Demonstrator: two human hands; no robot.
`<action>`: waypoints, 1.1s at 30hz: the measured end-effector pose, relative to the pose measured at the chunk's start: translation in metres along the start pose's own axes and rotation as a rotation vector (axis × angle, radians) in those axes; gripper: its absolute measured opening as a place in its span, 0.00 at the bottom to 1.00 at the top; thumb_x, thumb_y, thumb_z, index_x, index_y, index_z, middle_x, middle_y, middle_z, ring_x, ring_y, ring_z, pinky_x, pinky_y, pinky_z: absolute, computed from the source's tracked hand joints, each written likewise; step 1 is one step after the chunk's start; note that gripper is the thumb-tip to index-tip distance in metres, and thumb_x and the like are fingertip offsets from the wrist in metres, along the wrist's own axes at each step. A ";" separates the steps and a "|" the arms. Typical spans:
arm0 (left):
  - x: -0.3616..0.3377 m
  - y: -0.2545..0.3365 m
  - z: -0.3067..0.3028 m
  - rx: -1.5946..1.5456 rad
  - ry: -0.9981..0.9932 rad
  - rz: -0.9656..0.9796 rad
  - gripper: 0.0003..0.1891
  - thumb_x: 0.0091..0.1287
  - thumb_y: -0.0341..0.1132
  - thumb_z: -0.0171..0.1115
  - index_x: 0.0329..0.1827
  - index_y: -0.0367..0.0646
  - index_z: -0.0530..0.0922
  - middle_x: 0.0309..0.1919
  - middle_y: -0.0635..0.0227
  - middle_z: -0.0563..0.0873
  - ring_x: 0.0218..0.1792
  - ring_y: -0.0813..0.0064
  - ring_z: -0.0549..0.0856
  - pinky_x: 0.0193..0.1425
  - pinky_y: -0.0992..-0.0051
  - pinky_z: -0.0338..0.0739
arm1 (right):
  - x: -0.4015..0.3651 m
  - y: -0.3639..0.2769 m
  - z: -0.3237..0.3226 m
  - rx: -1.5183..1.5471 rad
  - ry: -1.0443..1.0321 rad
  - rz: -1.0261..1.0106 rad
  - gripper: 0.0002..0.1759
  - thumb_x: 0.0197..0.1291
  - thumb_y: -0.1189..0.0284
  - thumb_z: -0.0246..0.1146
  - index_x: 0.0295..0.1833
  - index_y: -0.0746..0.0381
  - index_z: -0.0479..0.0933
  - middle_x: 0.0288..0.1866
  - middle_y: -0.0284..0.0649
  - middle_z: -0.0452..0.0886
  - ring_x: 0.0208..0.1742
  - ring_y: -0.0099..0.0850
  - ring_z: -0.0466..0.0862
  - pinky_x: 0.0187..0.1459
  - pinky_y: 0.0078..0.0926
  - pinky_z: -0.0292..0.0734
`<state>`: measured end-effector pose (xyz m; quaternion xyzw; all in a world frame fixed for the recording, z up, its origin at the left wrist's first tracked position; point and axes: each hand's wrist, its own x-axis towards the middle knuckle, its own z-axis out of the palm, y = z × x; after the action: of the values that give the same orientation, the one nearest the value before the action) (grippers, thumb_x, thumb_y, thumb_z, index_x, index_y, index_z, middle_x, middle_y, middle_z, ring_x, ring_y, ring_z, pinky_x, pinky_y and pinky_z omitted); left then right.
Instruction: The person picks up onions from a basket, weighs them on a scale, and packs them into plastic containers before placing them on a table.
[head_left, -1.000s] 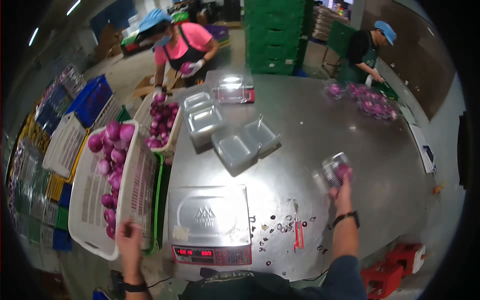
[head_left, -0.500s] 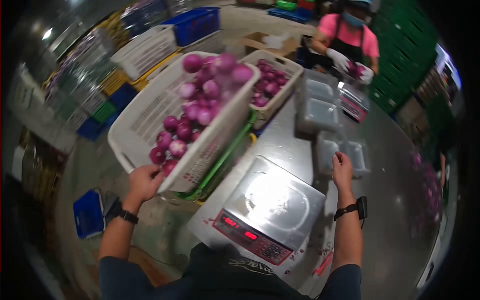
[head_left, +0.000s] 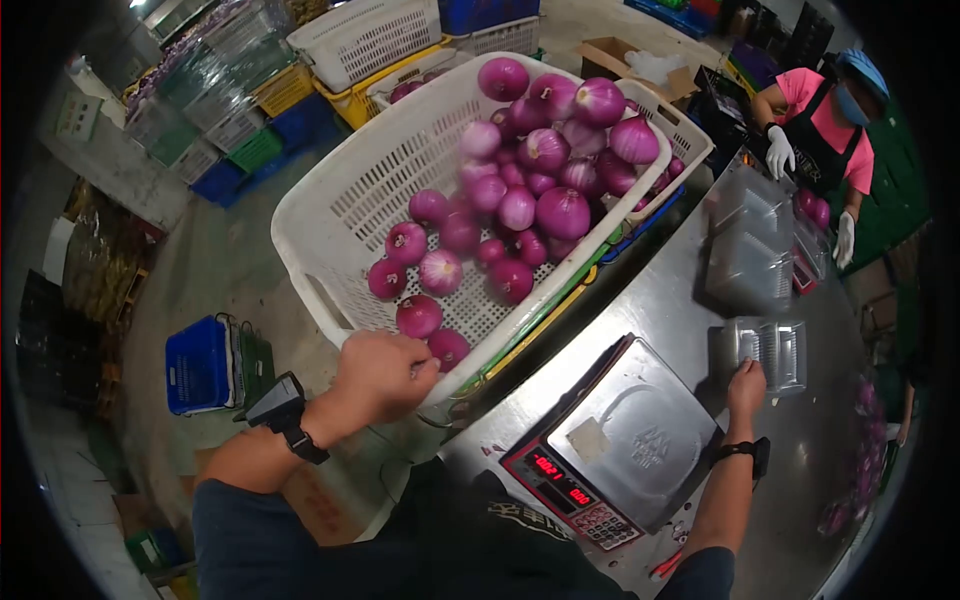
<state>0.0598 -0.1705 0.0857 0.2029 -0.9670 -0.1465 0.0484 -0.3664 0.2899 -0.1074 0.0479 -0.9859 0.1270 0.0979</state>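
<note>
My left hand is closed at the near corner of a white plastic basket, its fingers curled over the rim. Inside the basket lie many red onions, heaped toward the far end, with a few near my hand. My right hand pinches the near edge of a clear plastic tray on the metal table. Between my hands stands a digital scale with red figures lit. A pale patch shows on its bare pan.
Stacked clear trays stand beyond the scale. Across the table is a co-worker in white gloves, beside more onions. A second basket adjoins mine. Blue crates sit on the floor at left. Red-handled tool lies near my right forearm.
The view has swung left, so the basket, scale and trays appear farther right. My right hand has met the clear tray's edge. The co-worker's gloved hands have moved apart, away from the onions.
</note>
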 end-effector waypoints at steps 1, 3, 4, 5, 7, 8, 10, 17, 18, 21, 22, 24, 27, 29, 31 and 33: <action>0.002 -0.006 -0.001 -0.009 -0.068 0.022 0.12 0.61 0.46 0.67 0.30 0.46 0.86 0.27 0.59 0.87 0.33 0.51 0.87 0.41 0.53 0.80 | -0.001 0.001 0.003 -0.016 0.011 0.010 0.24 0.80 0.57 0.50 0.45 0.67 0.81 0.41 0.61 0.85 0.46 0.63 0.83 0.47 0.59 0.76; 0.013 -0.022 -0.008 -0.126 -0.140 0.068 0.12 0.62 0.44 0.69 0.31 0.45 0.85 0.27 0.59 0.86 0.31 0.53 0.85 0.39 0.55 0.79 | -0.002 0.002 0.003 -0.060 0.054 0.029 0.24 0.80 0.57 0.50 0.45 0.67 0.81 0.41 0.60 0.85 0.46 0.63 0.84 0.47 0.59 0.76; 0.020 -0.034 -0.011 -0.242 -0.206 0.112 0.12 0.63 0.43 0.71 0.33 0.44 0.83 0.27 0.60 0.84 0.30 0.55 0.84 0.36 0.57 0.77 | -0.002 0.003 -0.001 -0.099 0.101 0.042 0.24 0.80 0.56 0.49 0.45 0.66 0.80 0.41 0.59 0.86 0.46 0.63 0.84 0.46 0.59 0.75; 0.038 -0.057 -0.010 -0.326 -0.311 0.071 0.13 0.63 0.44 0.74 0.36 0.43 0.82 0.27 0.62 0.83 0.28 0.60 0.83 0.36 0.61 0.77 | 0.000 0.006 -0.007 -0.126 0.084 0.111 0.26 0.80 0.53 0.50 0.45 0.65 0.80 0.42 0.58 0.86 0.47 0.61 0.84 0.46 0.58 0.76; 0.077 -0.087 -0.022 -0.434 -0.352 -0.073 0.13 0.63 0.43 0.73 0.35 0.42 0.82 0.27 0.63 0.83 0.29 0.64 0.83 0.37 0.63 0.78 | 0.005 0.016 -0.022 -0.124 0.132 0.064 0.26 0.79 0.51 0.52 0.43 0.65 0.79 0.39 0.56 0.85 0.42 0.58 0.84 0.44 0.54 0.76; 0.099 -0.103 -0.026 -0.339 -0.336 -0.057 0.14 0.63 0.43 0.73 0.37 0.40 0.82 0.28 0.61 0.84 0.30 0.62 0.84 0.38 0.63 0.78 | 0.005 0.016 -0.031 -0.101 0.195 0.021 0.28 0.78 0.49 0.55 0.40 0.65 0.79 0.36 0.53 0.85 0.37 0.55 0.84 0.42 0.51 0.76; 0.135 -0.123 -0.031 -0.250 -0.336 -0.040 0.16 0.63 0.43 0.73 0.39 0.38 0.82 0.29 0.59 0.84 0.31 0.60 0.85 0.39 0.63 0.79 | 0.002 -0.008 -0.068 -0.091 0.135 0.025 0.27 0.76 0.49 0.59 0.39 0.66 0.78 0.33 0.51 0.83 0.34 0.50 0.80 0.40 0.46 0.76; 0.212 -0.109 0.005 -0.159 -0.547 0.332 0.22 0.59 0.45 0.74 0.47 0.34 0.82 0.36 0.51 0.88 0.39 0.51 0.88 0.47 0.59 0.81 | -0.048 -0.053 -0.116 0.162 0.296 -0.003 0.19 0.76 0.60 0.64 0.41 0.67 0.78 0.31 0.45 0.78 0.32 0.38 0.76 0.41 0.34 0.76; 0.221 -0.103 0.011 -0.191 -0.580 0.338 0.23 0.59 0.45 0.73 0.47 0.35 0.83 0.36 0.50 0.88 0.40 0.51 0.88 0.48 0.58 0.81 | -0.069 -0.063 -0.116 0.255 0.345 -0.112 0.16 0.77 0.63 0.63 0.44 0.67 0.79 0.33 0.46 0.79 0.34 0.38 0.78 0.43 0.34 0.77; 0.244 -0.089 0.042 -0.168 -0.551 0.386 0.22 0.59 0.45 0.73 0.48 0.35 0.83 0.38 0.49 0.88 0.43 0.48 0.88 0.50 0.56 0.81 | -0.147 -0.081 -0.119 0.194 0.193 -0.277 0.07 0.72 0.72 0.65 0.49 0.66 0.81 0.40 0.47 0.84 0.39 0.43 0.83 0.46 0.36 0.80; 0.250 -0.087 0.054 -0.108 -0.517 0.399 0.22 0.59 0.44 0.73 0.48 0.36 0.83 0.38 0.49 0.88 0.43 0.47 0.88 0.51 0.56 0.81 | -0.177 -0.096 -0.127 0.162 0.054 -0.272 0.06 0.70 0.74 0.67 0.48 0.65 0.82 0.42 0.47 0.85 0.41 0.45 0.85 0.46 0.37 0.80; 0.246 -0.083 0.088 -0.096 -0.418 0.428 0.21 0.58 0.43 0.75 0.47 0.38 0.81 0.43 0.51 0.86 0.48 0.49 0.86 0.53 0.54 0.81 | -0.225 -0.131 -0.144 0.117 -0.186 -0.260 0.08 0.63 0.76 0.70 0.47 0.64 0.83 0.43 0.46 0.86 0.41 0.46 0.85 0.45 0.36 0.80; 0.221 -0.064 0.125 -0.071 -0.255 0.456 0.26 0.54 0.41 0.77 0.53 0.41 0.77 0.48 0.51 0.81 0.49 0.47 0.82 0.52 0.52 0.81 | -0.265 -0.168 -0.152 0.174 -0.299 -0.349 0.13 0.56 0.75 0.74 0.46 0.63 0.84 0.43 0.45 0.86 0.43 0.46 0.85 0.46 0.41 0.80; 0.207 -0.059 0.157 0.104 -0.211 0.538 0.30 0.51 0.38 0.77 0.58 0.45 0.76 0.52 0.54 0.78 0.52 0.51 0.81 0.48 0.52 0.80 | -0.276 -0.183 -0.155 0.200 -0.299 -0.321 0.15 0.53 0.73 0.76 0.47 0.63 0.84 0.44 0.45 0.86 0.44 0.46 0.85 0.48 0.43 0.80; 0.201 -0.058 0.181 0.173 -0.212 0.587 0.31 0.50 0.37 0.78 0.59 0.46 0.76 0.54 0.54 0.77 0.53 0.51 0.80 0.47 0.52 0.80 | -0.278 -0.203 -0.169 0.234 -0.331 -0.302 0.24 0.47 0.67 0.81 0.49 0.63 0.83 0.47 0.46 0.86 0.47 0.47 0.85 0.50 0.45 0.79; 0.201 -0.060 0.200 0.276 -0.091 0.603 0.34 0.48 0.37 0.78 0.61 0.47 0.75 0.57 0.53 0.75 0.52 0.50 0.80 0.47 0.53 0.80 | -0.282 -0.211 -0.173 0.245 -0.292 -0.285 0.27 0.45 0.66 0.82 0.51 0.63 0.83 0.47 0.46 0.86 0.48 0.48 0.84 0.52 0.45 0.79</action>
<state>-0.1315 -0.2525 -0.1158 -0.0943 -0.9954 -0.0021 0.0182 -0.0346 0.1509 0.0501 0.2161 -0.9501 0.2220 -0.0355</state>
